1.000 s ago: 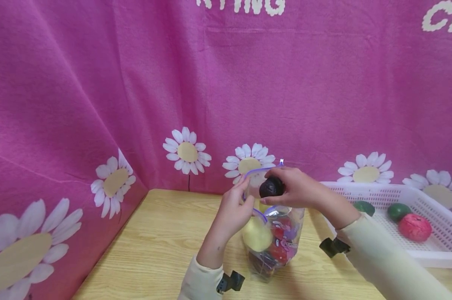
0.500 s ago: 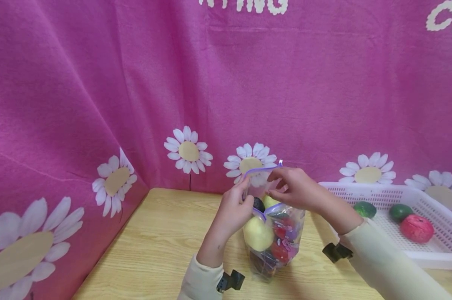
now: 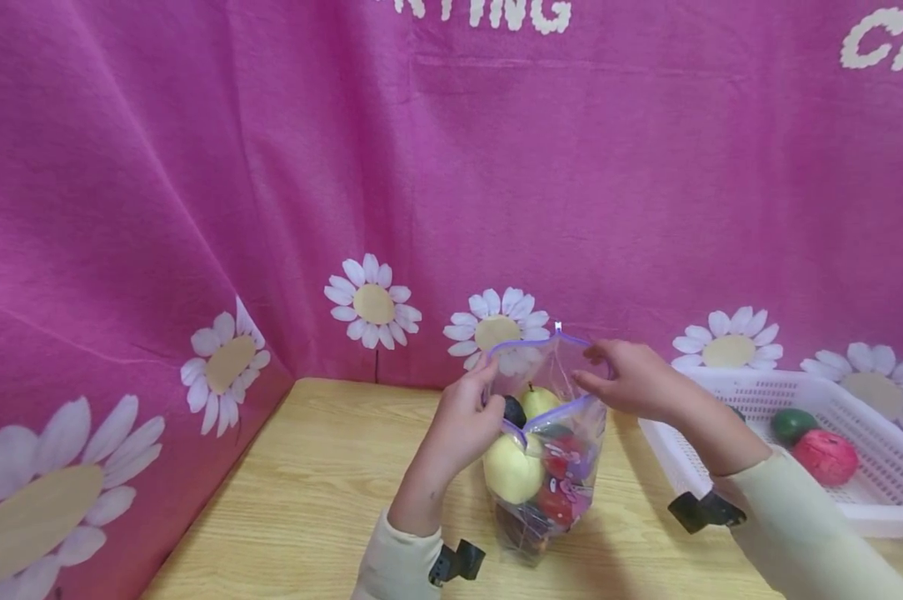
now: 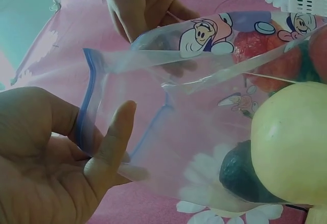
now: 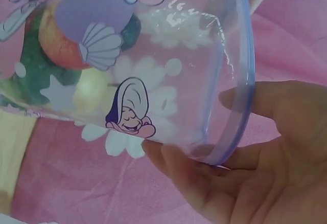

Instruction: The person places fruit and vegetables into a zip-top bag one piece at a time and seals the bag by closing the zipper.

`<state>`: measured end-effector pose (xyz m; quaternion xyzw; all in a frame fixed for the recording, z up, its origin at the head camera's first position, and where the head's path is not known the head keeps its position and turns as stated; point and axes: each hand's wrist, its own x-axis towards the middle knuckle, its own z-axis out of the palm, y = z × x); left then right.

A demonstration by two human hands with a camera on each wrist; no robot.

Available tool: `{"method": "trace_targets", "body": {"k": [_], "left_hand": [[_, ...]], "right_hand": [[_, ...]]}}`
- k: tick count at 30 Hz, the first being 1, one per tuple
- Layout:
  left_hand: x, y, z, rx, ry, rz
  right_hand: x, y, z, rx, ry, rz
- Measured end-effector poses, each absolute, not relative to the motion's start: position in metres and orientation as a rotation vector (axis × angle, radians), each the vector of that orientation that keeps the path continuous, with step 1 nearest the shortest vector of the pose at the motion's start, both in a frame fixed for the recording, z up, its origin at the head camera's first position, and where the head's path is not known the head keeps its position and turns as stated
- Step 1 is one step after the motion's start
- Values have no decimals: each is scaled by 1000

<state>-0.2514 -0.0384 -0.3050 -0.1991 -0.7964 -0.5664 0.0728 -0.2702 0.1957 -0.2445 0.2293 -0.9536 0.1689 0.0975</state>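
A clear zip bag (image 3: 594,442) with a purple zip edge and printed cartoon figures stands on the table, its mouth spread wide. My left hand (image 3: 470,412) pinches the left side of the rim. At the right side, my right hand (image 3: 635,379) has its thumb inside the mouth and fingers outside, the rim between them, as the right wrist view shows. Inside the bag are a pear (image 3: 539,400) with a stem, a dark rough-skinned fruit (image 3: 515,410), a big pale yellow fruit (image 3: 513,469) and red fruits (image 5: 61,37). Dark things at the bottom are partly hidden.
A white perforated basket (image 3: 901,500) stands to the right, holding a dark green fruit (image 3: 792,425) and a pinkish-red fruit (image 3: 826,457); my right forearm covers part of it. A pink daisy-print cloth (image 3: 631,208) hangs behind and left of the wooden table (image 3: 309,483).
My right hand has let go of the dark fruit, which now lies in the bag beside the pear. The hand then moved right to the bag's rim, and the mouth is wider.
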Motion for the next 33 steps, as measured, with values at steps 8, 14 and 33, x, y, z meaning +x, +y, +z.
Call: {"method": "trace_targets", "body": {"k": [8,14,33], "left_hand": [[-250,-42,-305,-633,-2417,-1735],[-249,-42,-304,-659,-2279,-1873],[-255,-50,-301,-514,-2431,-1749]], "right_hand": [[-263,188,-245,781,-2874,1019],[-267,188,-239,727,-2806,949],[-281,201,-238,858,-2717,813]]}}
